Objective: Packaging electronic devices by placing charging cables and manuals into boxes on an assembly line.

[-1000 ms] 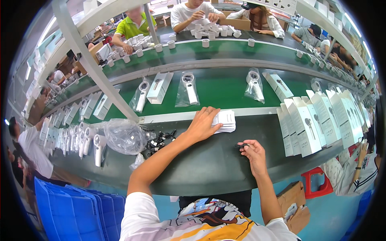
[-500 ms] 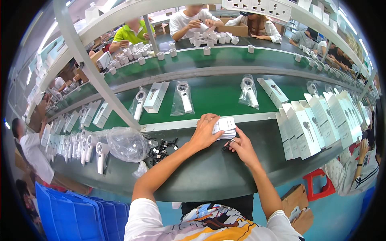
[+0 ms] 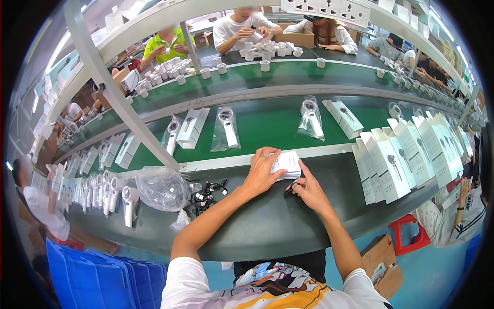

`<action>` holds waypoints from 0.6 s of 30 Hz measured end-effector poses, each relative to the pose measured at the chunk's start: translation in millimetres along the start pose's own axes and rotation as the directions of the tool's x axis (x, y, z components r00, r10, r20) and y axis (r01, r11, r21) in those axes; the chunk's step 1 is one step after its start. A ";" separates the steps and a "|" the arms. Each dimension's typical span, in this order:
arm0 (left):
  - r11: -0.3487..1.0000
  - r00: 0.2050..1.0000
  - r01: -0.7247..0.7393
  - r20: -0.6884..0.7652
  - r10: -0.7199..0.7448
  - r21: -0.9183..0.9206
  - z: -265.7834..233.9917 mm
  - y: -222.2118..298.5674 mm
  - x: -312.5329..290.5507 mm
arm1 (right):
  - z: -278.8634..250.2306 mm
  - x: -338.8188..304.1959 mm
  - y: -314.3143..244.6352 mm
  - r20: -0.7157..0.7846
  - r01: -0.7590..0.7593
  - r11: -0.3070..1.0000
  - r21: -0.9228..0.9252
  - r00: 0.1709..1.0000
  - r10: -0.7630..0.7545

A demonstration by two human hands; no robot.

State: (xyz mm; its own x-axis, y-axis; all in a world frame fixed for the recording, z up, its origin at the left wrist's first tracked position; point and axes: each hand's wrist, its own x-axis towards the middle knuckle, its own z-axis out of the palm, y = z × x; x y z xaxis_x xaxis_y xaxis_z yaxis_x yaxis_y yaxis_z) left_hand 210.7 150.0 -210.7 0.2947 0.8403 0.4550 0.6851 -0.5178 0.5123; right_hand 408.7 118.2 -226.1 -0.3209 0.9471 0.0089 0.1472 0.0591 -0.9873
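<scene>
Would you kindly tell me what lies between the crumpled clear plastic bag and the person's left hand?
In the head view, a tangle of black cables lies on the dark worktop between the plastic bag and the left hand.

Bare worktop lies between plastic bags left and upright boxes right.

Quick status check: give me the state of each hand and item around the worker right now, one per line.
left hand: resting on the stack of white leaflets
right hand: touching the stack's edge, a small dark item at its fingers
stack of white leaflets: flat on the bench
white boxes: upright, in a row
clear plastic bag: crumpled
bagged white devices: lying flat on the green belt
</scene>
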 end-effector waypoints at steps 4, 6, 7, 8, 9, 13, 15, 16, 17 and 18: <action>0.999 1.000 -0.018 0.026 0.017 0.029 3.1 -4.2 -0.5 | -0.7 1.5 -0.9 0.014 -0.005 1.000 0.015 1.000 0.005; 1.000 0.999 -0.014 0.029 0.014 0.028 5.8 -2.2 -0.6 | -2.5 1.4 0.0 0.008 -0.002 1.000 0.011 1.000 0.002; 0.999 0.999 -0.031 -0.011 0.032 0.026 7.2 -0.9 -0.7 | -3.2 1.3 0.3 0.010 -0.007 1.000 0.012 1.000 0.007; 0.999 0.998 -0.049 -0.050 0.050 0.025 8.5 -0.3 -0.6 | -3.9 1.3 1.0 0.012 -0.012 1.000 0.012 1.000 0.012; 0.998 0.998 -0.050 -0.049 0.051 0.024 9.5 -0.7 -0.2 | -4.5 1.3 2.1 0.011 -0.012 1.000 0.012 1.000 0.012; 0.999 1.000 -0.020 0.022 0.019 0.036 10.9 -2.0 2.0 | -7.4 1.4 3.9 0.013 -0.013 0.999 0.049 1.000 0.012; 0.999 1.000 -0.013 0.018 0.013 0.030 14.4 -3.4 3.6 | -10.0 1.5 5.2 0.019 -0.020 0.999 0.039 1.000 0.019; 1.000 1.000 -0.004 0.012 0.004 0.021 15.5 -3.9 4.2 | -10.6 1.3 5.2 0.019 -0.019 0.999 0.048 1.000 0.018; 1.000 1.000 0.005 0.005 -0.005 0.012 16.3 -3.9 4.6 | -11.3 1.2 5.0 0.020 -0.017 0.998 0.057 1.000 0.016; 1.000 1.000 0.007 0.005 -0.007 0.013 16.9 -3.4 4.6 | -12.2 0.8 4.4 0.022 -0.017 0.998 0.058 1.000 0.016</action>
State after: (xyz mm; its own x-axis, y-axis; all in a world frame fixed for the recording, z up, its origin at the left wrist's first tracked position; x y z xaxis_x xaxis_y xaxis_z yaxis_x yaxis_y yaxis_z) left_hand 221.0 158.4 -222.7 0.2935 0.8445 0.4480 0.6958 -0.5101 0.5057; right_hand 420.5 123.1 -228.5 -0.3386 0.9409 -0.0104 0.0986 0.0245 -0.9948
